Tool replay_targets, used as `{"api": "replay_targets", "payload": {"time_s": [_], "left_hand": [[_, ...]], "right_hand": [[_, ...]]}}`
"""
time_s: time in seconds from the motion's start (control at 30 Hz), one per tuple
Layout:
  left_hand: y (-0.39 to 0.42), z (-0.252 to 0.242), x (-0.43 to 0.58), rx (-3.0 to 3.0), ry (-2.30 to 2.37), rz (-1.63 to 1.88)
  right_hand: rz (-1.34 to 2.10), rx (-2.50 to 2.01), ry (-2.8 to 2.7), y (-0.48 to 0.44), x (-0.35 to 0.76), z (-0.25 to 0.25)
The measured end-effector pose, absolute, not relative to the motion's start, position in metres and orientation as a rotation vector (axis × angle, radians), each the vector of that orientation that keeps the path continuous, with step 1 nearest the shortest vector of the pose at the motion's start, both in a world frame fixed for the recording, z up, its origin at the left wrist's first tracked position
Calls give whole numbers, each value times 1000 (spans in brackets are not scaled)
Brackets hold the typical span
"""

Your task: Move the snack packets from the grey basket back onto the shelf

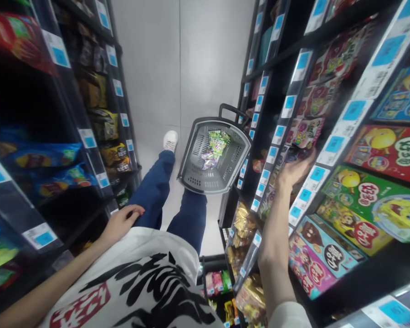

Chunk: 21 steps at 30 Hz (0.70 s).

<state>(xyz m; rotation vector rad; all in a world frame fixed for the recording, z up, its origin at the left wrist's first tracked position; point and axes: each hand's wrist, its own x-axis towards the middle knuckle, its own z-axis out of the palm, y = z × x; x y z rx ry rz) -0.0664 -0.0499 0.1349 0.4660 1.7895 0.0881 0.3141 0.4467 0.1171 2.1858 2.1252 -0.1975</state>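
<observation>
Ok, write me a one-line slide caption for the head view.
Shop aisle: right hand reaches among shelved snack packets, left hand rests on the thigh, grey basket holding green packets ahead.

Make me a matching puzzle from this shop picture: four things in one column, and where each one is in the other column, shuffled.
Things:
1. green packets
2. right hand
3. grey basket
4. left hand

Places:
A. reaching into the right-hand shelves
B. lying inside the basket
C. resting against the blue trousers
D. down in the aisle, beside those shelves

Pairs: 1-B, 2-A, 3-D, 4-C
</observation>
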Motion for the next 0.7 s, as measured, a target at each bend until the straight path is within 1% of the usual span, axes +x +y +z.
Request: {"api": "replay_targets", "payload": {"time_s": [0.1, 0.17, 0.23, 0.4, 0.53, 0.7], "left_hand": [[-50, 134, -65, 493, 1783, 92], [-51, 134, -64, 506, 1784, 90], [-51, 134, -62, 518, 1787, 84], [-52, 133, -59, 544, 1775, 75], [-50, 132, -57, 561, 1768, 46], [-46, 134, -54, 575, 1784, 9]], "right_hand": [[-12, 2227, 2348, 432, 300, 124], [-10, 2252, 2426, 430, 298, 123], [-97, 2299, 2368, 435, 303, 117], [-455, 2411, 2018, 454, 331, 90], [-485, 2411, 1856, 462, 345, 76], [-553, 2321, 1771, 467, 347, 74]]}}
